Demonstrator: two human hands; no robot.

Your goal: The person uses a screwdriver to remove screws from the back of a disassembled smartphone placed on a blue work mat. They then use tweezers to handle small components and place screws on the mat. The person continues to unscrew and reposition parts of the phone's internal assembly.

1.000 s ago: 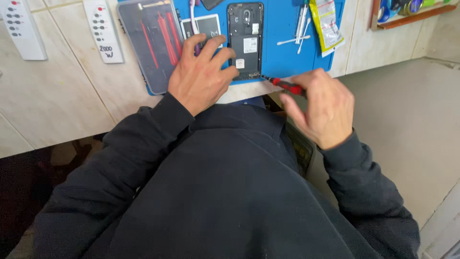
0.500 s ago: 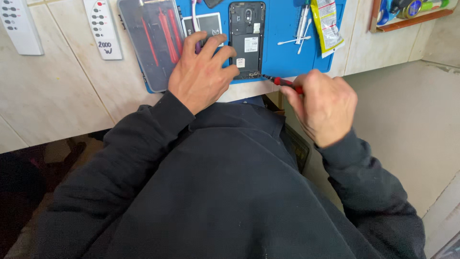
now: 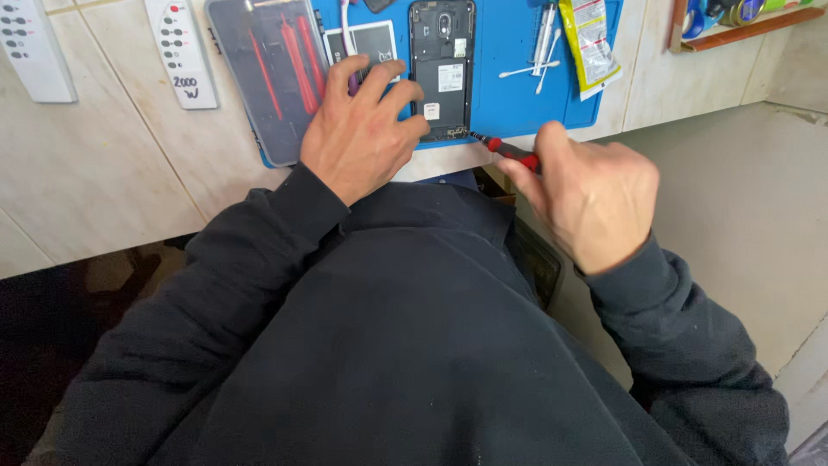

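Observation:
An opened black phone [image 3: 442,69] lies back-up on a blue work mat [image 3: 509,95], its inner frame exposed. My left hand [image 3: 362,129] rests flat on the mat beside the phone's lower left corner, fingertips touching its edge. My right hand [image 3: 591,194] grips a small red-handled screwdriver [image 3: 504,151]. Its tip sits at the phone's bottom right corner.
A flat clear case of red tools [image 3: 272,73] lies left of the mat. A grey battery [image 3: 366,43], cotton swabs and a syringe [image 3: 543,47], and a yellow packet [image 3: 589,39] sit on the mat. Two white remote-like units [image 3: 181,52] lie on the tiled counter.
My right hand has moved the screwdriver up and left, bringing its tip to the phone's bottom corner. My left hand has stayed pressed beside the phone.

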